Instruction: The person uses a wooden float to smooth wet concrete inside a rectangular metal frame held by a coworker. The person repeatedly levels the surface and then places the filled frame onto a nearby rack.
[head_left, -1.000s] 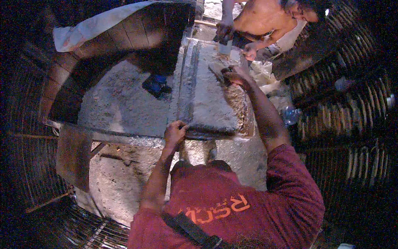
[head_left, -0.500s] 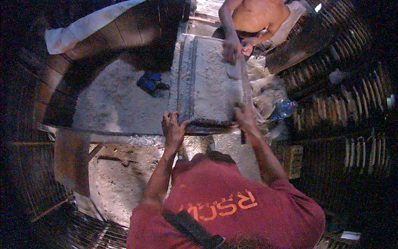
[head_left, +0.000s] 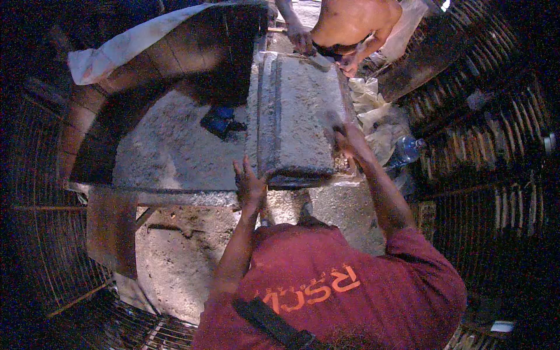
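Note:
A long, pale, rough-topped slab (head_left: 306, 111) with a raised strip along its left side lies before me, its short near edge toward my body. My left hand (head_left: 251, 185) is at its near left corner, fingers apart and thumb toward the edge, holding nothing. My right hand (head_left: 349, 142) is above the slab's right side with its fingers curled. A dark, motion-smeared shape by those fingers is too blurred to name. At the far end, a co-worker's hand (head_left: 301, 41) grips a flat, pale tool (head_left: 319, 60) against the slab's surface.
Left of the slab is a wide wooden bin (head_left: 73, 140) with pale granular material (head_left: 169, 140) and a dark blue object (head_left: 219, 121) in it. A cloth (head_left: 116, 48) hangs over its far rim. Crumpled sheeting (head_left: 367, 99) and a clear bottle (head_left: 407, 149) lie on the right.
My right hand has moved away from me along the slab's right side. My left hand stays near the corner. The co-worker's tool hand has shifted left and farther off. The whole view has shifted slightly.

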The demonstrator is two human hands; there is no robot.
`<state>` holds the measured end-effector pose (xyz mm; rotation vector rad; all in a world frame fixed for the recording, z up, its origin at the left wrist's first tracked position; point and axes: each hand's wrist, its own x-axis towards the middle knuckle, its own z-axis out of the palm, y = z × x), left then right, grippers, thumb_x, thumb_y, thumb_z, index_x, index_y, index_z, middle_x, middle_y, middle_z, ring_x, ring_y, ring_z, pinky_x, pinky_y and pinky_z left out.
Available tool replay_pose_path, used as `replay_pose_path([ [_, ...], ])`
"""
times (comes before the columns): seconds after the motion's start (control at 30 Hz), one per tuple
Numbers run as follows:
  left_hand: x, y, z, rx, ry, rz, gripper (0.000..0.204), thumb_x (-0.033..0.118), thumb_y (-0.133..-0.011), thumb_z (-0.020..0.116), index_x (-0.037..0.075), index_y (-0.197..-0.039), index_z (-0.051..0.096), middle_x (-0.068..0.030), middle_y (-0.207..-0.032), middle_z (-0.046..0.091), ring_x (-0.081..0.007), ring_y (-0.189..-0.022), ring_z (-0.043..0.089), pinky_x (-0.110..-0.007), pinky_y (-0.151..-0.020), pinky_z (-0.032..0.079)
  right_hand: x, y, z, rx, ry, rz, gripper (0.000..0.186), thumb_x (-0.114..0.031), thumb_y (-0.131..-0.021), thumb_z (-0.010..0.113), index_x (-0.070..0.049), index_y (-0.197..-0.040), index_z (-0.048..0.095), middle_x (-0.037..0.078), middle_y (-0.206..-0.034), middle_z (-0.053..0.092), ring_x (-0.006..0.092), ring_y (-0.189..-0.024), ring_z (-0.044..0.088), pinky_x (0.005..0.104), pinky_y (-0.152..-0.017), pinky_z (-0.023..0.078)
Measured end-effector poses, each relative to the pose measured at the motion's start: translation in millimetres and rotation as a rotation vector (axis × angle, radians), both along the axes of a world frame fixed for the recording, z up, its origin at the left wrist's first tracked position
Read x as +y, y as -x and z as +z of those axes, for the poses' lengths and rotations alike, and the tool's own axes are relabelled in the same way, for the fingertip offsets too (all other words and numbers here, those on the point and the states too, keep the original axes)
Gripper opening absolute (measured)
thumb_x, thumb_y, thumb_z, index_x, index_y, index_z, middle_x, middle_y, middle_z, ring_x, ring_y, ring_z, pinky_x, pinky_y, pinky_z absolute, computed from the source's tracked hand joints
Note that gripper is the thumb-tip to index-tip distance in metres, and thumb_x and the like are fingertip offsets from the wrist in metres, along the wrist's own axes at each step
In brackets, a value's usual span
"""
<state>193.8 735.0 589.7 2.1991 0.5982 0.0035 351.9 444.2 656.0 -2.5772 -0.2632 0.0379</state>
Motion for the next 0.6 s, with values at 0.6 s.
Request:
replay_pose_path([
  [0.6, -9, -1, -8, -0.174, -0.068, -0.021, 0.108, 0.065, -0.075, 0.073, 0.007, -0.152, 0.025, -0.0322, -0.157, 0.016, -0.0498, -0.142, 0.026, -0.053, -0.114, 0.029, -94, 71, -50, -0.218, -0.002, -0.248, 0.038, -0.030, -0.091, 0.062, -0.001, -0.116, 0.059, 0.022, -0.097, 0.070, 0.0355, -0.086, 0.070, 0.0431, -0.074, 0.054],
])
